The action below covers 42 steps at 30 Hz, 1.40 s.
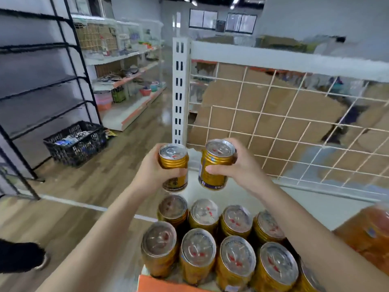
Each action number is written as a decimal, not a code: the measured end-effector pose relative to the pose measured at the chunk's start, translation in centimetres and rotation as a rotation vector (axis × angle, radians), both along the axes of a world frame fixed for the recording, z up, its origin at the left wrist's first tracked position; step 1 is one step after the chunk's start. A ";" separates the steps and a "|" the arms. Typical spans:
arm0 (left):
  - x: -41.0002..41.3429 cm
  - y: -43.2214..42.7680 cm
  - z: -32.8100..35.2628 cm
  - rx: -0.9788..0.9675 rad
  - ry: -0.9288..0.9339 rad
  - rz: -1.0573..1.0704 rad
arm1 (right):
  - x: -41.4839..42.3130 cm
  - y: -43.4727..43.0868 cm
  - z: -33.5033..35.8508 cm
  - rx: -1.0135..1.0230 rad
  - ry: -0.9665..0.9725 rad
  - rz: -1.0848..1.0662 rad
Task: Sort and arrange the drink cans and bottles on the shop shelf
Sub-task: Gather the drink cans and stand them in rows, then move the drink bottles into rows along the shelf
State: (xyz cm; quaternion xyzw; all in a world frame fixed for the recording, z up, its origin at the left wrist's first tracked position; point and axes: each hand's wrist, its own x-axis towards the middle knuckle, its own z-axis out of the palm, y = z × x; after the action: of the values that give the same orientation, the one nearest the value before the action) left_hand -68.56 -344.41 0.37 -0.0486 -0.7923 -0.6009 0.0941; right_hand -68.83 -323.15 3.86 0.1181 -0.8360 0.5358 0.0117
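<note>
Gold cans in hand: two, held side by side just below the centre of the view, silver tops up, not touching each other.
Left hand (153,169): at 7 o'clock, fingers and thumb curled round the left can (173,165), which is upright and lifted above the shelf.
Right hand (237,167): at 5 o'clock, thumb across the front and fingers wrapped behind the right can (214,165), tilted slightly, also in the air.
Standing cans (210,239): at 6 o'clock, gold with silver lids, packed in two rows at the front of the shelf, directly below the held pair.
Shelf board (305,207): pale, running out towards 4 o'clock, where a blurred orange pack (370,234) sits at the edge of view.
Back of shelf: white wire mesh (284,127) from 1 to 3 o'clock, brown cardboard (252,114) behind it, and a white slotted post (179,91) at 12 o'clock.
Room: wooden floor (126,154) at 9 o'clock with a black crate (75,142) on it, a black rack (42,81) at 10 o'clock, and far shelves (126,70) of blurred goods at 11 o'clock.
</note>
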 end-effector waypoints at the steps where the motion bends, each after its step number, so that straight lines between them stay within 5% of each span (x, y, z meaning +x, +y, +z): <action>1: -0.6 0.0 -0.5 0.025 -0.043 -0.022 | -0.7 -0.1 -0.6 0.039 -0.027 -0.009; 6: -2.3 0.3 -2.9 0.060 -0.195 -0.114 | -2.1 -0.3 -3.2 0.275 -0.210 0.015; 18: -0.9 -1.0 -4.0 -0.003 -0.424 -0.378 | -1.0 -1.0 -5.4 0.398 -0.378 0.072; 26: 1.2 -0.8 -4.2 -0.083 -0.254 -0.247 | 3.2 -0.9 -3.2 0.572 -0.073 -0.141; 31: 3.9 -1.2 -2.9 -0.407 0.087 -0.187 | 8.5 1.3 -2.4 0.696 0.124 -0.241; 37: 8.4 1.5 -1.9 -0.593 0.380 -0.194 | 16.0 6.9 -2.9 0.671 0.293 -0.347; 42: 13.8 7.6 -1.5 -0.651 0.411 -0.268 | 23.2 12.8 -3.9 0.654 0.389 -0.418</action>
State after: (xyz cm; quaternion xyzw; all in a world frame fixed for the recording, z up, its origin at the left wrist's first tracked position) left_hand -54.78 -336.85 -1.12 -0.2979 -0.8924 -0.3034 0.1510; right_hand -45.65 -310.36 -0.04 0.0426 -0.9499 0.1966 0.2393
